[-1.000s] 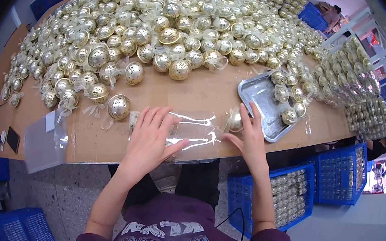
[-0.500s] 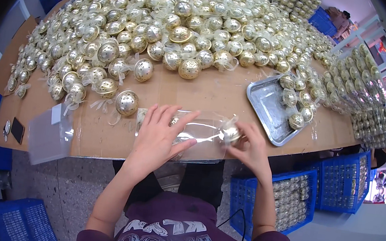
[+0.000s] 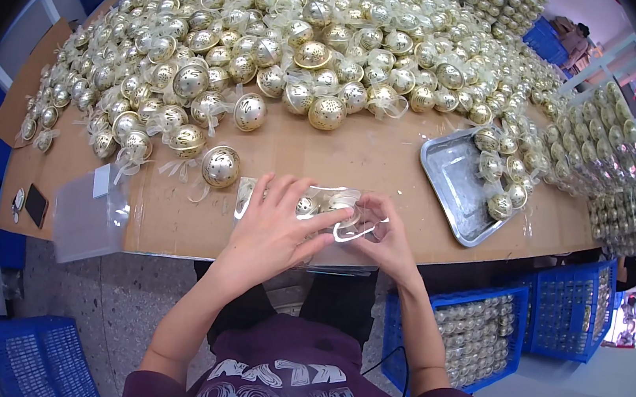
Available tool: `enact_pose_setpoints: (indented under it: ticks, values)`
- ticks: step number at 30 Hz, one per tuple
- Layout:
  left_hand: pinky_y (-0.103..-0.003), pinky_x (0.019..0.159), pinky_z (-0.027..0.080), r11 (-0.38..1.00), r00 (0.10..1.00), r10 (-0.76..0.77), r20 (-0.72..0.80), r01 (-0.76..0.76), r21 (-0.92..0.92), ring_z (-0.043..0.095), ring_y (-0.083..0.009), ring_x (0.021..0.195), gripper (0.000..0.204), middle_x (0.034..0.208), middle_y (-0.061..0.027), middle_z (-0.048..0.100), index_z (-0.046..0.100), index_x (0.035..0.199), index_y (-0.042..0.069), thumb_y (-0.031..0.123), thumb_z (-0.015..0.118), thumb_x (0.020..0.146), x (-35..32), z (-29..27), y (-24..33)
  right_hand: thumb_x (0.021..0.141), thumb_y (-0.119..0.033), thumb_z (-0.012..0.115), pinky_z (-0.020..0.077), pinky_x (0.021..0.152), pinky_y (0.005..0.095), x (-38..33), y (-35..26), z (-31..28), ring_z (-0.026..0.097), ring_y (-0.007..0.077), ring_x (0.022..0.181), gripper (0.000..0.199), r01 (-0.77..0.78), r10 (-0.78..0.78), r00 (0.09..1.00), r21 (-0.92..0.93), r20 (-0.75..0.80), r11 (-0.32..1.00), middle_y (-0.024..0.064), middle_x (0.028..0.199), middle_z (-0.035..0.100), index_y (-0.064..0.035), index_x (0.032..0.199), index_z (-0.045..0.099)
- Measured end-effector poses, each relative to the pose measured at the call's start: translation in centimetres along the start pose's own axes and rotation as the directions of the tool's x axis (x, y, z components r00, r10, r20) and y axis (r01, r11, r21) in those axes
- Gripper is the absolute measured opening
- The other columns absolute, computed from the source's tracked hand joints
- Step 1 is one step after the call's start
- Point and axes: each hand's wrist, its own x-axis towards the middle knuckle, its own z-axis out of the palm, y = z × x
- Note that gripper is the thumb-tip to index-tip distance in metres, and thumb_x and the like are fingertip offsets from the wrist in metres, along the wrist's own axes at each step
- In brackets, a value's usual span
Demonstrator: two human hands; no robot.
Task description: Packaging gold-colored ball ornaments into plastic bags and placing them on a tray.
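Observation:
A clear plastic package point(image 3: 319, 256) lies at the table's near edge, with gold baubles point(image 3: 340, 201) inside it. My left hand point(image 3: 271, 224) lies over its left and middle part, fingers stretched, index finger and thumb reaching to the right. At the package's right end, my right hand point(image 3: 385, 242) has its fingers curled round the bent plastic edge; whether a bauble is also in its grasp is hidden. A single gold bauble with a ribbon point(image 3: 221, 167) rests just beyond my left hand. Farther back spreads a large heap of gold baubles point(image 3: 312, 55) with sheer ribbons.
A metal tray point(image 3: 455, 211) with several baubles stands at the right. Clear plastic sheets point(image 3: 89, 222) and a dark phone point(image 3: 36, 205) lie at the left. Packed baubles are stacked point(image 3: 621, 220) at the far right. Blue crates point(image 3: 512, 333) stand below the table's right side.
My right hand has moved left and closed in on the package's end, where it earlier held a bauble. The left hand's index finger and thumb now reach that end. The view has shifted slightly.

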Motion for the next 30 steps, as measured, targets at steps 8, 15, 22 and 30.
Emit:
enact_pose_setpoints:
  ticks: [8,15,22,30]
  values:
    - [-0.05,0.105,0.027,1.0,1.0,0.003,-0.019,-0.003,0.007,0.042,-0.0344,0.117,0.04,0.124,-0.0167,0.049,0.059,0.127,0.035,0.036,0.059,0.088,-0.2,0.0,0.0,0.074,0.005,0.071,0.0461,0.093,0.0302,-0.8,0.9,0.2,0.055,0.0161,0.11,0.058,0.046,-0.055,0.997,-0.168,-0.049,0.985,0.0079,0.123,0.05,-0.0008,0.125,0.044]
    - [-0.05,0.106,0.027,1.0,1.0,0.007,-0.004,-0.007,0.005,0.043,-0.0345,0.117,0.039,0.124,-0.0164,0.049,0.058,0.128,0.035,0.035,0.059,0.088,0.0,-0.1,-0.1,0.073,0.008,0.07,0.0472,0.094,0.0317,-0.3,-0.2,1.5,0.055,0.0168,0.109,0.061,0.028,-0.04,0.996,-0.142,-0.085,0.989,0.0092,0.119,0.05,-0.0014,0.126,0.041]
    - [-0.05,0.105,0.028,1.0,1.0,0.002,-0.02,-0.002,-0.018,0.044,-0.0339,0.116,0.039,0.124,-0.0158,0.049,0.06,0.126,0.034,0.032,0.061,0.086,0.4,-0.2,0.3,0.079,0.003,0.067,0.0518,0.082,0.0264,-0.3,0.6,-1.2,0.059,0.0144,0.1,0.035,0.159,-0.147,0.974,0.058,-0.173,0.986,0.0072,0.116,0.052,0.0002,0.112,0.054]
    - [-0.05,0.107,0.027,1.0,0.999,-0.029,-0.015,0.029,-0.01,0.043,-0.0347,0.119,0.036,0.124,-0.0158,0.049,0.065,0.12,0.029,0.031,0.062,0.085,0.0,-0.4,0.7,0.069,-0.026,0.078,0.0381,0.091,0.044,4.0,-5.6,-17.3,0.057,0.0336,0.089,0.051,-0.65,-0.537,0.694,-0.738,-0.479,-0.182,0.015,0.1,0.062,-0.0036,0.11,0.057]
